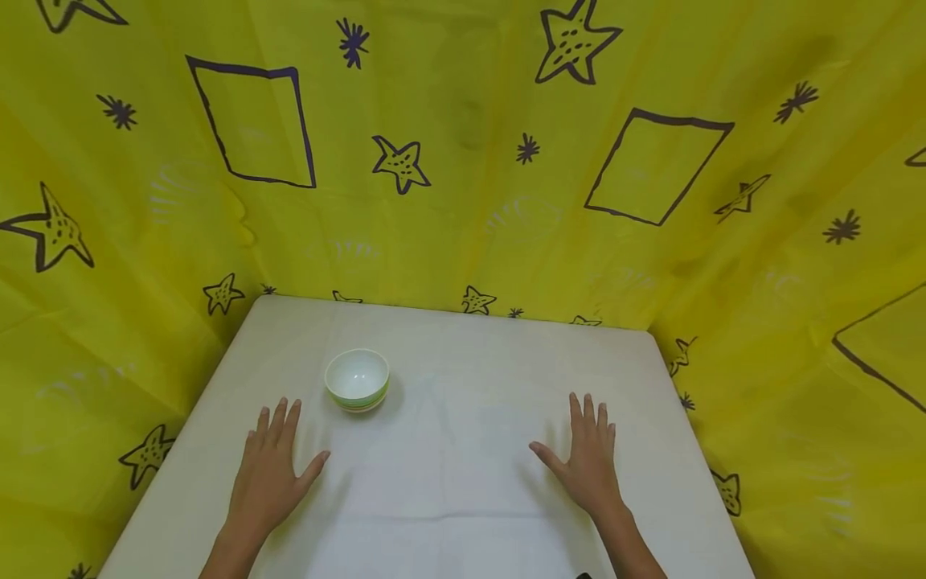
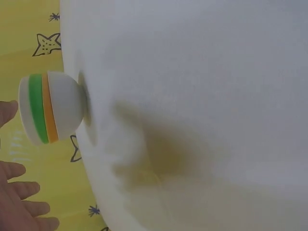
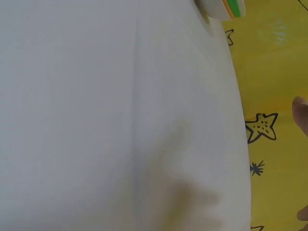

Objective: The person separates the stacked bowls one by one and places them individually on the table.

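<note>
A white bowl (image 1: 358, 376) with a green and an orange band stands upright on the white table, left of the middle; in the left wrist view the bowl (image 2: 65, 108) appears turned on its side. My left hand (image 1: 269, 474) hovers palm down to the near left of it, fingers straight, thumb spread toward the right, holding nothing. Over the right half of the table my right hand (image 1: 587, 466) is held out likewise, its thumb pointing left, well apart from the bowl. Only the bowl's edge (image 3: 224, 7) shows at the top of the right wrist view.
A white cloth covers the table (image 1: 448, 450), with a crease running across its near part. Yellow curtains (image 1: 463, 161) printed with stars and dark frames hang along the back and both sides. A small dark object (image 1: 583, 576) pokes in at the bottom edge.
</note>
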`<state>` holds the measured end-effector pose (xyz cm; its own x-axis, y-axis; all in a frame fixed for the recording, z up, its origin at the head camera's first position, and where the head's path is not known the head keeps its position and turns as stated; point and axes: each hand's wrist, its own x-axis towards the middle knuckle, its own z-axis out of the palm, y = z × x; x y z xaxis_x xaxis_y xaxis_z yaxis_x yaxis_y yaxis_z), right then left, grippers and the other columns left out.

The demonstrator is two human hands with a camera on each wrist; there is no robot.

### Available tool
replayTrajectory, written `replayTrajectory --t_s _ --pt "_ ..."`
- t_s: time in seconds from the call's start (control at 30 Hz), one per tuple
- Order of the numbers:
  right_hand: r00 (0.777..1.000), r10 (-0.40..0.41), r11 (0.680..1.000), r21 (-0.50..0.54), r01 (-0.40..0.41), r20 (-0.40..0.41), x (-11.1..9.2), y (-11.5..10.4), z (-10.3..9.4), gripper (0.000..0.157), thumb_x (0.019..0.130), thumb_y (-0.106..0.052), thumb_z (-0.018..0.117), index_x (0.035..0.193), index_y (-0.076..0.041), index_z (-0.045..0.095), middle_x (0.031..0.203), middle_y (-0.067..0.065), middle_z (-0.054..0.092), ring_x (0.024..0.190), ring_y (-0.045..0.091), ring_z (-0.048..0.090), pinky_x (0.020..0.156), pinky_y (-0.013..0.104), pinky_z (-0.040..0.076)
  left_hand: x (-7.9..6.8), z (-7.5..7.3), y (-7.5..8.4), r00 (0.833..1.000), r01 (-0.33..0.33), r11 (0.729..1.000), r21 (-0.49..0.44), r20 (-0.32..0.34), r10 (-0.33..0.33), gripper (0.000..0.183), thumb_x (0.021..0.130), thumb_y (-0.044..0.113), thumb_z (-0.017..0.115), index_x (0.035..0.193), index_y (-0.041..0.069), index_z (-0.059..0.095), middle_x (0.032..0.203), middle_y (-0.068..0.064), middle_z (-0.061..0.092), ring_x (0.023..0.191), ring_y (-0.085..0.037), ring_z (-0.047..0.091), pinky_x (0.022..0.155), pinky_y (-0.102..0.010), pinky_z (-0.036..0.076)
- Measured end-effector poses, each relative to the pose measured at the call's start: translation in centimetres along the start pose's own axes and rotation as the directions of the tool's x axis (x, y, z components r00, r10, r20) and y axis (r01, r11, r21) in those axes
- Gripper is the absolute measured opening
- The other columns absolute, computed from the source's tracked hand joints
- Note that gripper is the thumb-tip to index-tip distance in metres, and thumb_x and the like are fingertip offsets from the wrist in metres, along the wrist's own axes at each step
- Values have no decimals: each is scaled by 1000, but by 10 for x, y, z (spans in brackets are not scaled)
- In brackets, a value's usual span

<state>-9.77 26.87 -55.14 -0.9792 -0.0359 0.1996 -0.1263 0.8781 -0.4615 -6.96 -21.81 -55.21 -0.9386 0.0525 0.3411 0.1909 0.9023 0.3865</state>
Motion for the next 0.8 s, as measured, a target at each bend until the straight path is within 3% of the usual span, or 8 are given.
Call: replayTrajectory --t_s 0.27,0.57,0.8 --pt "996 40 992 116 -48 76 15 -21 17 115 87 -54 82 167 -1 17 170 28 17 156 53 8 123 69 8 5 5 3 995 98 984 -148 47 -91 92 88 26 85 155 -11 34 156 -37 40 143 -60 33 107 -76 36" --pt "989 63 968 232 -94 136 33 -42 33 116 86 -57 82 168 -5 17 173 19 20 159 42 13 124 63 18 12 23 2 963 243 934 -260 185 -198 102 93 32 82 163 -8 19 166 -33 24 151 -56 20 115 -73 27" --pt "982 71 949 293 -120 173 45 -60 45 114 85 -53 85 166 -3 22 171 19 25 156 41 25 123 61 25 20 41 2 957 265 916 -302 200 -211 106 90 31 85 162 -9 18 166 -35 22 152 -56 17 117 -72 24"
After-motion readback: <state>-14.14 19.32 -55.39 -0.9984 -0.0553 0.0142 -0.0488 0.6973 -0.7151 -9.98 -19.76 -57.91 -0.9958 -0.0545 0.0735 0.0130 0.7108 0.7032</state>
